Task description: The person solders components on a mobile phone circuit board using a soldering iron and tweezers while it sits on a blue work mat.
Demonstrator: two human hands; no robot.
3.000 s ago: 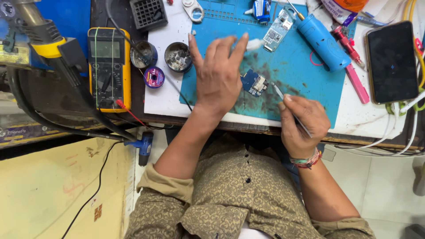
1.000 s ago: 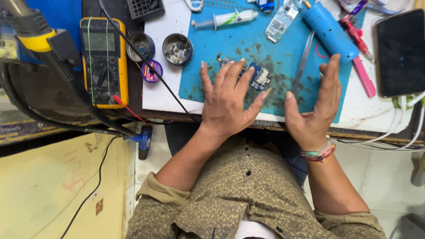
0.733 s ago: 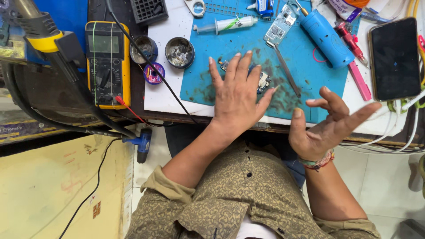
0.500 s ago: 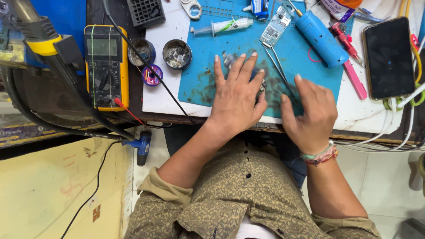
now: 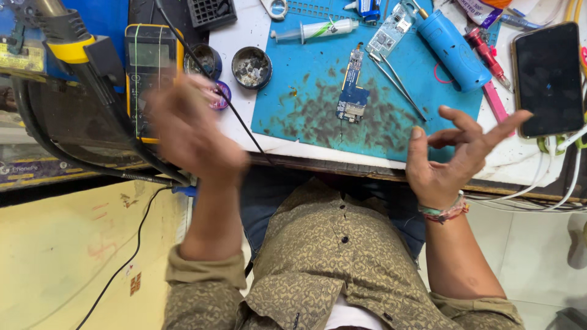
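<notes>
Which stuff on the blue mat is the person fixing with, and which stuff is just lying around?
Part of the job:
small blue circuit board
tweezers
blue work mat
left hand and right hand, both lifted, holding nothing

Just lying about:
yellow multimeter
black phone
syringe
blue cylinder tool
round tin of bits

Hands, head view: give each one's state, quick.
Left hand: motion-blurred, raised by the multimeter; grip cannot be told.
Right hand: open, fingers spread, holding nothing.
</notes>
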